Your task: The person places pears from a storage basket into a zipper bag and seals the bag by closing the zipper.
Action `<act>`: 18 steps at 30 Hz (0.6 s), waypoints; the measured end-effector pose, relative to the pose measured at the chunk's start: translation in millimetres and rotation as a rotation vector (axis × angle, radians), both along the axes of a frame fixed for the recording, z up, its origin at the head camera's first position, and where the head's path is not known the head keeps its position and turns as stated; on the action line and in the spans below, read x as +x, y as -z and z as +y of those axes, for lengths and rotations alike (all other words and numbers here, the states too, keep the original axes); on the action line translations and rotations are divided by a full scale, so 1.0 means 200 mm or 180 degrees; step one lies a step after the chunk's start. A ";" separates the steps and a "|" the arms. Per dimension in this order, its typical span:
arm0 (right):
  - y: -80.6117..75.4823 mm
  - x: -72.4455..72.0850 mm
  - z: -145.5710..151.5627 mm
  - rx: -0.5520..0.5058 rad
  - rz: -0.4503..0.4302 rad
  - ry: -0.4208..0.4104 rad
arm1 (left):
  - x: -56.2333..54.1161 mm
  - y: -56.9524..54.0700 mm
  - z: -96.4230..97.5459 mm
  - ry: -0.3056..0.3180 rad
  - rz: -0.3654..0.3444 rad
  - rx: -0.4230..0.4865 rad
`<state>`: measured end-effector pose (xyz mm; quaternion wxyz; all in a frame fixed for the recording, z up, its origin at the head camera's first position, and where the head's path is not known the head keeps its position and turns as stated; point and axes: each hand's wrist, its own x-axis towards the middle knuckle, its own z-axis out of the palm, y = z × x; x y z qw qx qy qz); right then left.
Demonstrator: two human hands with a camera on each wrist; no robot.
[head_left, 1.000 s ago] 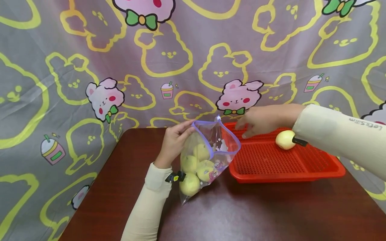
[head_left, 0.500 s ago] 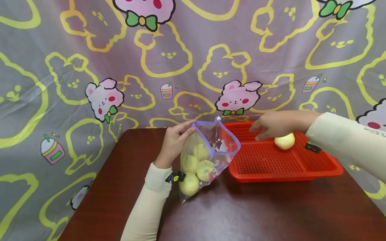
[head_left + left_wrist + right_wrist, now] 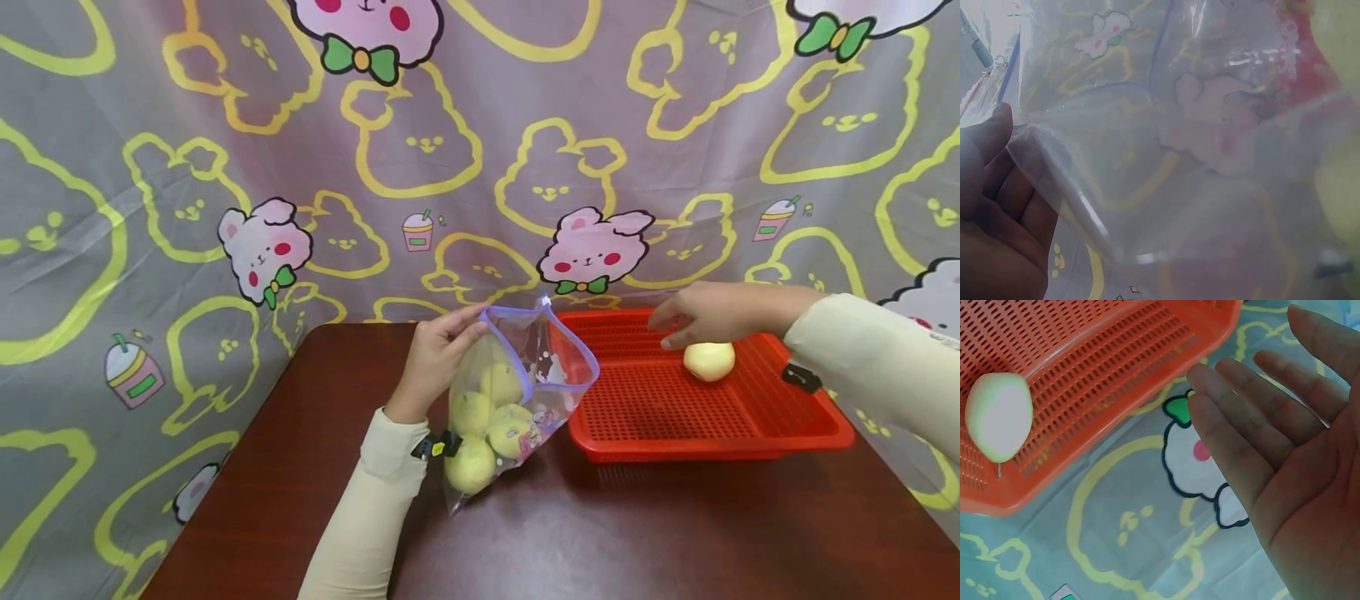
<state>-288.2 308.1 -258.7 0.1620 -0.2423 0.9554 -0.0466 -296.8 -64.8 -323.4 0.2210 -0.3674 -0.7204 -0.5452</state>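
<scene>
A clear zip bag (image 3: 555, 408) with a purple rim stands tilted on the table, its mouth spread. Several yellow pears (image 3: 470, 464) lie inside it. My left hand (image 3: 435, 354) pinches the bag's left upper edge between thumb and fingers; the left wrist view shows the thumb (image 3: 997, 134) on the clear plastic. Over the back of the red basket (image 3: 652, 442) hovers my right hand (image 3: 705, 312), holding nothing, its fingers loosely extended. One pear (image 3: 708, 362) sits in the basket just below that hand, its top partly covered. A thin stem shows on this pear (image 3: 999, 419) in the right wrist view.
The dark brown table (image 3: 600, 533) carries both bag and basket. A grey patterned curtain (image 3: 450, 125) hangs close behind the table. The basket's left rim stands right beside the bag.
My right hand has moved right, away from the bag, to above the pear in the basket. The left hand keeps its hold on the bag. The head view has shifted slightly.
</scene>
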 end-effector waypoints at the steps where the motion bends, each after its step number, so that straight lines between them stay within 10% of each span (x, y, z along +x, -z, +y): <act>1: 0.00 -0.01 0.01 -0.0010 0.0001 0.0009 | 0.00 0.00 0.00 -0.0001 0.0004 0.0004; 18: 0.14 -0.10 0.12 -0.0043 -0.0159 0.0121 | -0.03 0.01 0.01 -0.0070 -0.0005 -0.0023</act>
